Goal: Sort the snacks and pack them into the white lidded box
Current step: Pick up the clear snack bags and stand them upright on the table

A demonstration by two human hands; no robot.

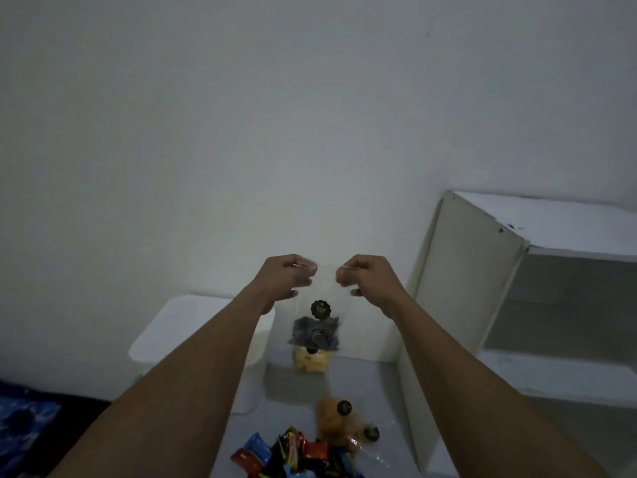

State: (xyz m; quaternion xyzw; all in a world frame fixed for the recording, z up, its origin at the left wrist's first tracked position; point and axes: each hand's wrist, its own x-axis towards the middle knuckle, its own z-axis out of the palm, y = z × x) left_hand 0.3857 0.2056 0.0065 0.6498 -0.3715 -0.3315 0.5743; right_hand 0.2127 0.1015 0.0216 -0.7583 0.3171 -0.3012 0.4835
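Observation:
I hold a clear plastic snack bag (pixel 320 319) up in front of me by its two top corners. My left hand (pixel 287 279) pinches the left corner and my right hand (pixel 367 279) pinches the right one. The bag carries a round black label and holds dark pieces at its bottom. Behind it stands a bag of pale yellow snacks (pixel 310 363). The white lidded box (pixel 193 334) sits lower left, lid on, partly hidden by my left forearm. On the floor lie orange snack bags (pixel 339 422) and a heap of small coloured wrapped snacks (pixel 293 453).
A white open cabinet (pixel 517 305) stands at the right with its side panel toward me. A plain white wall fills the upper view. A blue patterned cloth (pixel 20 429) lies at the lower left. The floor is pale grey.

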